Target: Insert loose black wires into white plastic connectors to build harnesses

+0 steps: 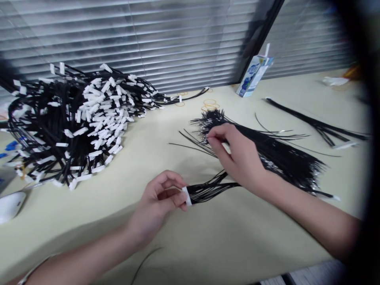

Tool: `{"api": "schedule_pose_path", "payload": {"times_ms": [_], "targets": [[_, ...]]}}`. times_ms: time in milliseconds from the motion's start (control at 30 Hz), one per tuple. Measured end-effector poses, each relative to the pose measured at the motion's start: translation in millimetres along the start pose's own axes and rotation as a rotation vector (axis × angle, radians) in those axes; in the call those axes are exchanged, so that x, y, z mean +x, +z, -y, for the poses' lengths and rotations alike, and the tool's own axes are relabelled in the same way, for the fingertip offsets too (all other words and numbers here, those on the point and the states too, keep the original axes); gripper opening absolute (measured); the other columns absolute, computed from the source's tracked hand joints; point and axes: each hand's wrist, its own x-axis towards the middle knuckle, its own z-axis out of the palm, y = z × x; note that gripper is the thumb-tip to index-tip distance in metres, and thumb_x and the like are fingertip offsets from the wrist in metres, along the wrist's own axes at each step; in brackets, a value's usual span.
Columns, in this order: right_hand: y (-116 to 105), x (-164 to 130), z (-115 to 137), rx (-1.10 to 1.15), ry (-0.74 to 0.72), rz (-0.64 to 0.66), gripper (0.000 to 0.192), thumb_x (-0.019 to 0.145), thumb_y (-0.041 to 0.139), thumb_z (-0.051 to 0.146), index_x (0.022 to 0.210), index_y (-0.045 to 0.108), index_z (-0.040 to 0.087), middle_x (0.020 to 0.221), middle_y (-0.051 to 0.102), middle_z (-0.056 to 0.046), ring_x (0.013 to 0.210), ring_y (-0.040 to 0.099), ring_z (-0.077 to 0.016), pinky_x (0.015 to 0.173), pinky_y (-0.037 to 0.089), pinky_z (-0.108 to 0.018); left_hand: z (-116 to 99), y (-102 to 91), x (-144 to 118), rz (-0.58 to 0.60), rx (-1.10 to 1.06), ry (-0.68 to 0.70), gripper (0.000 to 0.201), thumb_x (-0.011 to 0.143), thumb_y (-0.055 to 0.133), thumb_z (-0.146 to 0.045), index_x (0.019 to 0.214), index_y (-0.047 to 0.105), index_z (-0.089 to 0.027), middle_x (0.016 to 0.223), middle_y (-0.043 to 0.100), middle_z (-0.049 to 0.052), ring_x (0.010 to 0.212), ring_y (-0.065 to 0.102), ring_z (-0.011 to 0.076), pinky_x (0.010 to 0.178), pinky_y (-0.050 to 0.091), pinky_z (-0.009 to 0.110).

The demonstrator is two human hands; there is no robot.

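Observation:
My left hand (158,202) pinches a small white connector (187,196) with several black wires (209,189) running out of it to the right. My right hand (237,156) reaches over a loose bundle of black wires (282,152) with bare metal tips, thumb and forefinger pinched on a wire at the bundle's left end. The wires from the connector pass under my right wrist.
A big heap of finished black wire harnesses with white connectors (74,122) fills the left of the pale table (231,237). A small drink carton (253,75), rubber bands (210,104), another wire bunch (317,124) and a white mouse (10,206) lie around. Closed blinds (148,35) stand behind.

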Motion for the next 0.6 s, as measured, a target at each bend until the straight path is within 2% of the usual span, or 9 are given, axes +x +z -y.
{"api": "schedule_pose_path", "payload": {"times_ms": [100, 200, 267, 367, 600], "targets": [[-13, -8, 33, 0.108, -0.129, 0.05, 0.007, 0.089, 0.048, 0.011, 0.087, 0.053, 0.016, 0.082, 0.057, -0.005, 0.077, 0.053, -0.0141, 0.07, 0.043, -0.027, -1, -1.4, 1, -0.017, -0.08, 0.017, 0.014, 0.079, 0.066, -0.01, 0.086, 0.057, -0.018, 0.079, 0.059, -0.002, 0.063, 0.055, 0.006, 0.059, 0.042, 0.016], [-15, -18, 53, 0.018, -0.302, 0.134, 0.009, 0.087, 0.05, 0.009, 0.081, 0.054, 0.014, 0.076, 0.057, -0.005, 0.074, 0.05, -0.0161, 0.069, 0.042, -0.032, -1, -3.0, 2, -0.029, -0.145, 0.026, 0.015, 0.079, 0.064, -0.008, 0.086, 0.057, -0.018, 0.082, 0.058, -0.002, 0.065, 0.055, 0.0055, 0.059, 0.043, 0.015], [-13, -22, 55, -0.098, -0.383, 0.19, 0.009, 0.087, 0.051, 0.008, 0.08, 0.056, 0.012, 0.073, 0.057, -0.005, 0.071, 0.049, -0.0172, 0.067, 0.041, -0.034, -1, -3.4, 1, -0.031, -0.177, 0.025, 0.015, 0.079, 0.064, -0.006, 0.087, 0.057, -0.018, 0.081, 0.058, -0.002, 0.066, 0.055, 0.0056, 0.058, 0.043, 0.015], [-11, -26, 51, -0.217, -0.428, 0.236, 0.008, 0.084, 0.053, 0.007, 0.08, 0.059, 0.011, 0.073, 0.056, -0.005, 0.071, 0.048, -0.0185, 0.065, 0.039, -0.036, -2, -3.2, 1, -0.04, -0.201, 0.025, 0.014, 0.079, 0.064, -0.007, 0.086, 0.058, -0.018, 0.082, 0.058, -0.002, 0.065, 0.056, 0.0055, 0.056, 0.043, 0.014], [-17, -28, 47, -0.25, -0.431, 0.312, 0.009, 0.08, 0.055, 0.005, 0.082, 0.06, 0.013, 0.073, 0.053, -0.004, 0.07, 0.045, -0.0185, 0.067, 0.037, -0.038, -2, -3.0, 2, -0.037, -0.213, 0.034, 0.014, 0.079, 0.063, -0.006, 0.085, 0.058, -0.018, 0.081, 0.058, -0.002, 0.064, 0.056, 0.005, 0.055, 0.043, 0.013]]}}
